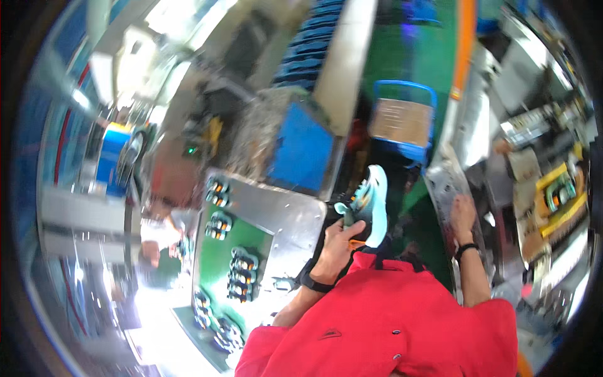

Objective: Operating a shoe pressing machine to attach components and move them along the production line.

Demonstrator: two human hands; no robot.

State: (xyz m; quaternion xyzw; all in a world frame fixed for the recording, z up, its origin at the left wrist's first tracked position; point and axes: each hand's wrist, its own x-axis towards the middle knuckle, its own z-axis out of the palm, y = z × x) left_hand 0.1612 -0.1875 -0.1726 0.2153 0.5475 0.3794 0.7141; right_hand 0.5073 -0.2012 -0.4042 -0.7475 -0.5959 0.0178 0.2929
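Observation:
In front of my red shirt, my left hand (pixel 339 242) is closed around the ankle part of a sneaker (pixel 379 201). The shoe has a pale turquoise sole and a dark upper with orange touches, and it is tilted with its toe pointing away from me. Some of the upper is hidden by my fingers. Over on the right, my right hand (pixel 463 217) lies against a grey metal ledge (pixel 447 185). Its fingers look stretched out, though slightly blurred, and I see nothing held in them.
Several similar shoes (pixel 242 273) stand on a green-topped metal table (pixel 289 217) to my left. Beyond it is a machine with a blue panel (pixel 301 147). A blue-framed chair (pixel 402 122) stands ahead. Another person's arm (pixel 154 242) shows blurred at the far left.

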